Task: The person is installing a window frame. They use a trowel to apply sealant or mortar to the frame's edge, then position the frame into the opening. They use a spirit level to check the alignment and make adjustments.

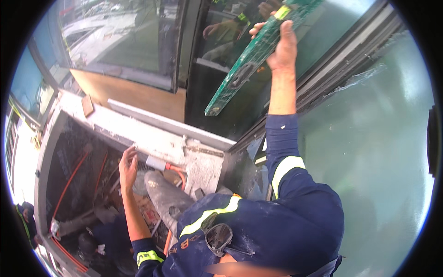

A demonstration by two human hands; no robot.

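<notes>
Raised at the upper right, my right hand is wrapped around a long green spirit level with a yellow vial. The level slants in front of a dark glass pane; whether it touches the glass or frame I cannot tell. Lower down on the left, my left hand hovers by the edge of a dusty white ledge. Its fingers are loosely bent and apart, with nothing visible in them. Close to that hand lies a white and red plug connector on an orange cable.
A plywood panel stands under the left window, with a small block on the ledge. Orange hoses run through the dark opening at left, where another person is partly visible. A large greenish panel borders my right side.
</notes>
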